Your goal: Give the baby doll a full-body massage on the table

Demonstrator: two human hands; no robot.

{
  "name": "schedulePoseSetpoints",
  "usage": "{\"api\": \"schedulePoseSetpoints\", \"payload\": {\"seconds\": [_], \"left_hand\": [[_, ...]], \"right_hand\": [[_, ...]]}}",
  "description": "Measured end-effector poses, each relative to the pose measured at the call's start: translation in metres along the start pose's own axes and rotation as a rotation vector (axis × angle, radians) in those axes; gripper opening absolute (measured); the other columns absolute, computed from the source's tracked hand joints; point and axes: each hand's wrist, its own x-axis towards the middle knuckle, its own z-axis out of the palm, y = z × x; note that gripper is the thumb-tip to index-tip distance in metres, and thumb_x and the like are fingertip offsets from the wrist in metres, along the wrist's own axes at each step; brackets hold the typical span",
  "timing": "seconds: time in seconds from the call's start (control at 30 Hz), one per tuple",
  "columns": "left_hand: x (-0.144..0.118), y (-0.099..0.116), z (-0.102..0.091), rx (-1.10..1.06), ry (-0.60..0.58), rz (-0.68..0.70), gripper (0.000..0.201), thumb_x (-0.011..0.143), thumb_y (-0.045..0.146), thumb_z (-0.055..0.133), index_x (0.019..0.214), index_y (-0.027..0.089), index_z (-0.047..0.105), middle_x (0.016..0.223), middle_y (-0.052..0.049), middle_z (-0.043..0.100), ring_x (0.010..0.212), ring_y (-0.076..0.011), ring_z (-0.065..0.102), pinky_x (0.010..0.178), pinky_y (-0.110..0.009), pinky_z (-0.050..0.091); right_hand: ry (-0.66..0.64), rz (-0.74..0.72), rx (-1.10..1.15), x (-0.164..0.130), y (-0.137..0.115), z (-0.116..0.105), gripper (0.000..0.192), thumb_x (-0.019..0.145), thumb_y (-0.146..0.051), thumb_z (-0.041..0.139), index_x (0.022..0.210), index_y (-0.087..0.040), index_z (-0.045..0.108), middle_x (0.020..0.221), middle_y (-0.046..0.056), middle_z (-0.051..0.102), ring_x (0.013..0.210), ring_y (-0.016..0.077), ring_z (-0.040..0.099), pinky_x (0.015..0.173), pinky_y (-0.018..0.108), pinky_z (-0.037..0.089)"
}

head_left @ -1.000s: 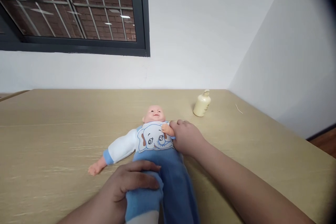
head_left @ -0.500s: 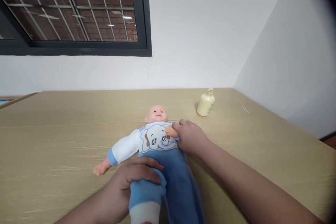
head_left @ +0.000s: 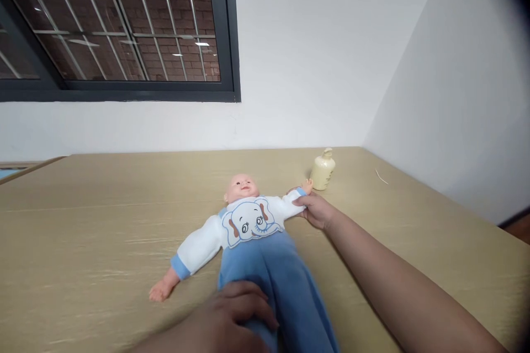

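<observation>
A baby doll lies on its back on the wooden table. It wears a white top with an elephant print and blue trousers. My left hand rests on the doll's blue trouser leg near the bottom edge, fingers curled over the fabric. My right hand holds the doll's white sleeve, which is stretched out toward the far right. The doll's other arm lies spread to the near left.
A cream pump bottle stands on the table just behind the doll's outstretched hand. A thin pale stick lies near the right wall. Behind the table are a white wall and a dark-framed window.
My right hand has drawn the doll's arm off its chest and out to the right. My left hand has slid down the trouser leg toward me. The view has tilted slightly.
</observation>
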Motion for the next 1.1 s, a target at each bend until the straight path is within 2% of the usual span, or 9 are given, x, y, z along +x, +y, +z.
{"api": "schedulePoseSetpoints", "payload": {"seconds": [0.1, 0.2, 0.27, 0.37, 0.53, 0.67, 0.77, 0.87, 1.1], "left_hand": [[-0.002, -0.033, 0.031, 0.127, 0.093, -0.072, 0.031, 0.079, 0.026, 0.079, 0.109, 0.032, 0.07, 0.119, -0.003, 0.068, 0.114, -0.0211, 0.06, 0.102, -0.03, 0.049], [-0.006, -0.062, 0.058, 0.205, 0.149, 0.006, 0.037, 0.076, 0.032, 0.082, 0.11, 0.033, 0.07, 0.117, -0.003, 0.067, 0.106, -0.0212, 0.062, 0.098, -0.03, 0.051], [-0.007, -0.07, 0.066, 0.228, 0.176, 0.04, 0.034, 0.079, 0.034, 0.079, 0.112, 0.033, 0.068, 0.116, -0.003, 0.066, 0.106, -0.0206, 0.061, 0.098, -0.029, 0.051], [-0.005, -0.063, 0.058, 0.225, 0.192, 0.05, 0.029, 0.086, 0.039, 0.071, 0.115, 0.032, 0.068, 0.114, -0.004, 0.068, 0.106, -0.019, 0.062, 0.097, -0.027, 0.05], [-0.005, -0.029, 0.02, 0.033, 0.146, 0.041, 0.021, 0.083, 0.046, 0.072, 0.103, 0.038, 0.074, 0.121, 0.002, 0.069, 0.11, -0.0217, 0.065, 0.095, -0.028, 0.053], [-0.012, -0.015, 0.002, -0.068, 0.279, -0.035, 0.036, 0.082, 0.039, 0.075, 0.118, 0.038, 0.069, 0.13, -0.002, 0.064, 0.112, -0.0224, 0.066, 0.09, -0.028, 0.057], [-0.009, -0.018, 0.003, -0.121, 0.355, -0.07, 0.026, 0.084, 0.031, 0.074, 0.11, 0.035, 0.073, 0.124, -0.004, 0.066, 0.106, -0.0198, 0.069, 0.086, -0.024, 0.058], [-0.002, -0.025, 0.008, -0.142, 0.414, -0.052, 0.023, 0.083, 0.025, 0.074, 0.106, 0.032, 0.075, 0.118, -0.005, 0.068, 0.1, -0.0185, 0.07, 0.083, -0.022, 0.058], [0.006, -0.032, 0.014, -0.124, 0.46, 0.044, 0.03, 0.082, 0.013, 0.072, 0.108, 0.029, 0.073, 0.116, -0.005, 0.068, 0.097, -0.0172, 0.07, 0.083, -0.023, 0.056]], "right_hand": [[-0.013, 0.005, 0.035, -0.001, 0.0, -0.001, 0.033, 0.06, -0.013, 0.073, 0.092, -0.017, 0.07, 0.091, 0.003, 0.073, 0.086, 0.0196, 0.066, 0.077, 0.029, 0.054], [-0.019, 0.005, 0.028, -0.002, -0.001, -0.001, 0.032, 0.06, -0.012, 0.074, 0.092, -0.016, 0.071, 0.09, 0.003, 0.073, 0.086, 0.0194, 0.066, 0.076, 0.028, 0.054], [-0.028, 0.015, 0.024, -0.003, -0.002, -0.001, 0.033, 0.06, -0.012, 0.074, 0.093, -0.016, 0.071, 0.092, 0.004, 0.073, 0.087, 0.0201, 0.067, 0.077, 0.028, 0.054], [-0.039, 0.03, 0.011, -0.004, -0.004, -0.001, 0.035, 0.062, -0.016, 0.076, 0.096, -0.016, 0.07, 0.097, 0.005, 0.073, 0.091, 0.0217, 0.067, 0.08, 0.03, 0.054], [0.079, -0.075, -0.239, -0.006, -0.007, 0.009, 0.028, 0.065, -0.026, 0.075, 0.089, -0.016, 0.066, 0.092, 0.006, 0.071, 0.089, 0.0251, 0.066, 0.08, 0.037, 0.051], [0.139, -0.279, -0.747, -0.021, -0.02, 0.036, 0.017, 0.074, -0.029, 0.068, 0.084, -0.019, 0.06, 0.084, 0.002, 0.066, 0.081, 0.0216, 0.06, 0.075, 0.033, 0.045], [0.146, -0.423, -1.27, -0.04, -0.03, 0.065, 0.015, 0.079, -0.027, 0.06, 0.092, -0.021, 0.056, 0.084, 0.002, 0.064, 0.075, 0.0203, 0.056, 0.068, 0.03, 0.039], [0.097, -0.498, -1.631, -0.054, -0.031, 0.088, 0.022, 0.076, -0.019, 0.058, 0.099, -0.019, 0.055, 0.091, 0.007, 0.062, 0.083, 0.0234, 0.055, 0.073, 0.032, 0.038], [0.014, -0.426, -1.951, -0.056, -0.018, 0.098, 0.032, 0.08, -0.01, 0.053, 0.111, -0.02, 0.057, 0.099, 0.013, 0.059, 0.091, 0.0279, 0.052, 0.079, 0.034, 0.038]]}}
